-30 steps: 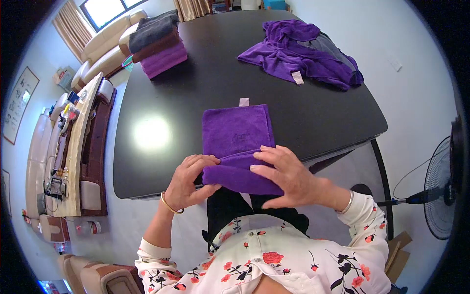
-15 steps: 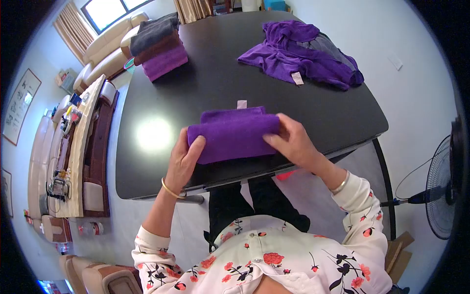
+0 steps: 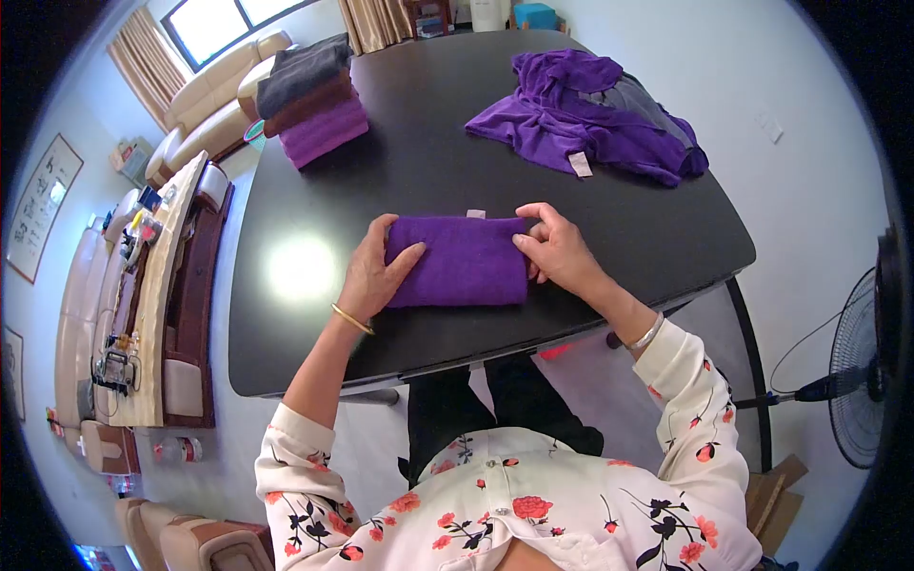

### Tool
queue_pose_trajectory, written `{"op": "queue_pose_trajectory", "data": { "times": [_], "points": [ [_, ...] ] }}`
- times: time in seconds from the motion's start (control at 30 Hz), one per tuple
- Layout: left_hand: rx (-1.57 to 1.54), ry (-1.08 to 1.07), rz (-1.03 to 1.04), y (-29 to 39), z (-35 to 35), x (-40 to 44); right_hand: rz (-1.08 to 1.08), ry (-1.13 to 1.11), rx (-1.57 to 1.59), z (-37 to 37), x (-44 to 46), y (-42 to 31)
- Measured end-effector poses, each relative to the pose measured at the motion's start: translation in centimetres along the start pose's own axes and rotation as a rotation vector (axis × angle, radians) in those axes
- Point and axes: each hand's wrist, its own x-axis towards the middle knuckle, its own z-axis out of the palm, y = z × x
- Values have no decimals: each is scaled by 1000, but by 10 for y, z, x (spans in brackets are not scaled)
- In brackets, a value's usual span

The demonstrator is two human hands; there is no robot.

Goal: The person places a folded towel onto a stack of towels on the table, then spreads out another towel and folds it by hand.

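A purple towel [image 3: 457,266], folded into a flat rectangle, lies near the front edge of the dark table, with a pale tag [image 3: 476,214] showing past its far edge. At its left side, my left hand [image 3: 373,271] grips the towel, thumb on top and fingers along the edge. My right hand [image 3: 560,252] holds the far right corner between thumb and curled fingers; part of its grip is hidden.
On the black table [image 3: 409,124], a stack of folded towels [image 3: 319,133], grey, brown and purple, stands at the far left. A loose heap of purple and grey cloth [image 3: 581,119] lies at the far right. A fan [image 3: 852,366] stands beyond the right edge.
The towel's upper fold has moved away from me and now lies level with the far edge, covering the layer behind. Both hands have shifted slightly along its sides.
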Motion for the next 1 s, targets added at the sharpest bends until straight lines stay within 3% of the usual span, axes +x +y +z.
{"op": "queue_pose_trajectory", "data": {
  "times": [0.07, 0.13, 0.17, 0.23, 0.3, 0.33, 0.37, 0.4, 0.47, 0.53, 0.63, 0.7, 0.8, 0.83, 0.87, 0.93, 1.0],
  "points": [
    [118, 54, 56, 1, 2, -4, 28, 27, -19, -1, -4, 3],
    [84, 32, 5, 7, 0, -6, -421, 231, -314, -1, -8, 4],
    [50, 14, -43, 11, -1, -6, -420, 230, -313, 0, -11, 2],
    [120, 31, -60, 28, -1, -11, -791, 176, -493, 8, -20, -15],
    [191, 43, -69, 30, 2, -13, -833, 118, -553, 23, -25, -18],
    [299, 145, 150, 25, 5, -13, -879, 55, -614, 28, -27, -19],
    [404, 248, 369, 22, 5, -13, -830, -5, -655, 34, -24, -12],
    [407, 246, 371, 21, 2, -13, -830, -2, -652, 36, -20, -6],
    [461, -78, 484, 19, -6, -16, -844, -18, -758, 36, -9, 3],
    [398, -78, 452, 24, -11, -21, -824, -18, -743, 33, -5, 3],
    [499, -112, 487, 41, -35, -27, -772, 182, -815, 24, -3, -2],
    [347, -321, 227, 52, -44, -34, -748, 223, -786, 16, 0, 0],
    [156, -328, 104, 57, -34, -48, -708, 240, -680, 12, -1, 2],
    [238, -164, 302, 51, -27, -49, -670, 171, -578, 14, -2, 5],
    [237, -165, 301, 49, -24, -47, -631, 104, -475, 15, -4, 6],
    [209, 80, 510, 48, -19, -38, -640, 113, -484, 22, -9, 4],
    [260, 41, 411, 46, -20, -35, -654, 123, -493, 26, -11, -1]
  ]
}}
